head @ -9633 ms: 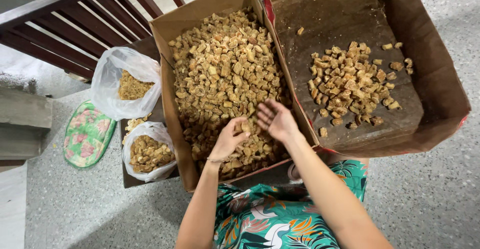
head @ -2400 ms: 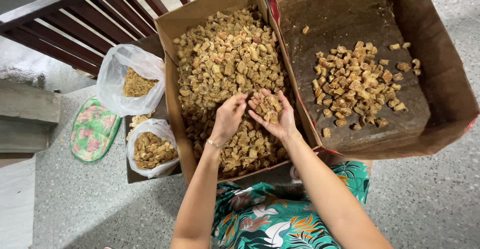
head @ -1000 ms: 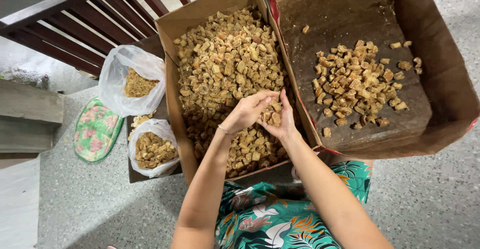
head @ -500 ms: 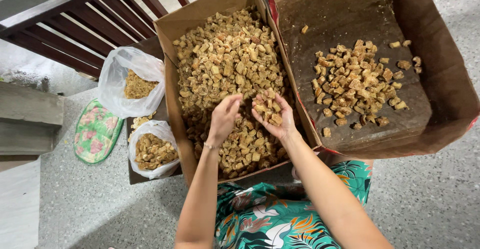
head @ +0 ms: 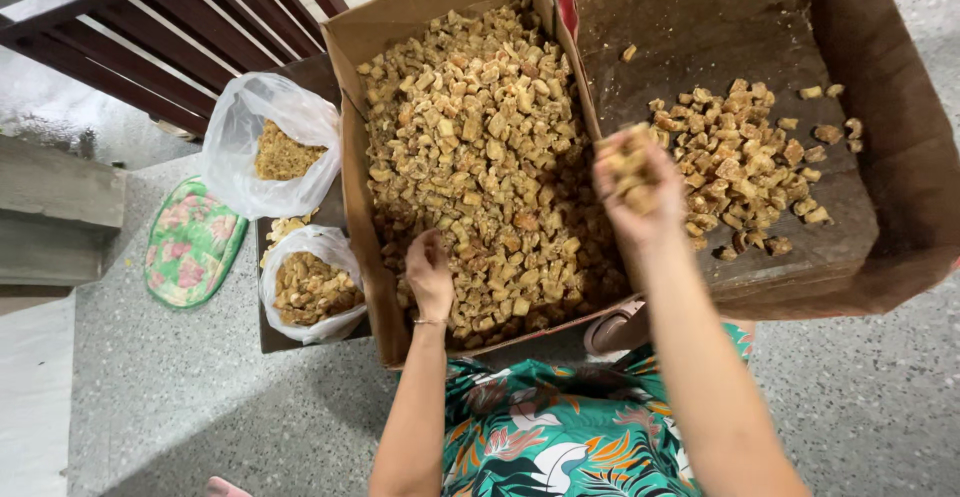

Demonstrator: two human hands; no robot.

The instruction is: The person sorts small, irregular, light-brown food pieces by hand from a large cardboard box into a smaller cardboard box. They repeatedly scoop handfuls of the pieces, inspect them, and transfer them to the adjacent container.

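the right hand (head: 635,182) is raised over the wall between the two boxes, palm up and fingers curled into a cup around a heap of tan, crusty chunks (head: 627,162); it is half closed, cradling them rather than gripping. the left hand (head: 430,277) lies low in the full cardboard box (head: 350,77), fingers loosely bent and resting on the packed mass of chunks (head: 480,147), with nothing clearly held that i can make out.

the cupped load looks piled high and the hand is blurred, so a piece could well roll off the palm and drop back into the full box, or fall on the box wall and bounce to the speckled floor (head: 200,407). tipping too soon would mix it back in; tipping wide could scatter it past the sorted pile (head: 745,157) on the dark, stained floor of the open box (head: 900,157) to the right.

two plastic bags (head: 285,152) of similar crumbly bits sit left of the full box, beside a floral mat (head: 190,242).
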